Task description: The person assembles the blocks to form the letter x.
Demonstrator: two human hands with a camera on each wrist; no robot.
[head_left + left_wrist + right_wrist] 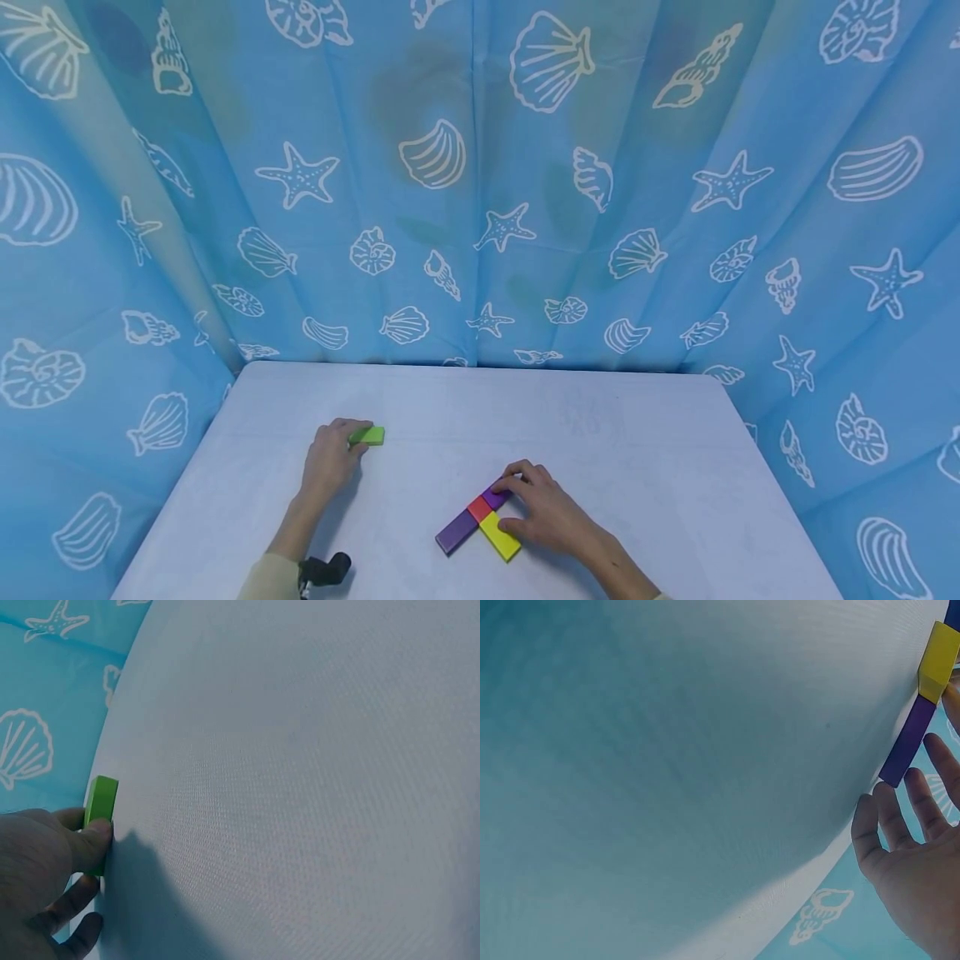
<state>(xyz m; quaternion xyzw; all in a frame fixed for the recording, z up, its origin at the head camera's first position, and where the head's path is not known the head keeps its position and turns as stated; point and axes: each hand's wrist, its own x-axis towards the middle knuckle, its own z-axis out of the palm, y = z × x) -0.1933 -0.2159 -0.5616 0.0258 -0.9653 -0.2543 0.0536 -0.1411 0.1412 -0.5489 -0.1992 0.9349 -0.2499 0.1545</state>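
Note:
My left hand pinches a small bright green block between thumb and fingers at the left of the table. In the left wrist view the green block stands out past the thumb. Toward the front middle lie flat blocks set edge to edge: a long purple block, a small red block, another purple block and a yellow block branching off the red. My right hand rests over them, fingertips at the far purple block and thumb at the yellow one. Its fingers look loosely spread in the right wrist view.
The blocks lie on a white-covered table. Blue curtains with white shell and starfish prints stand along its back and sides. A black wrist-worn device sticks out beside the left sleeve.

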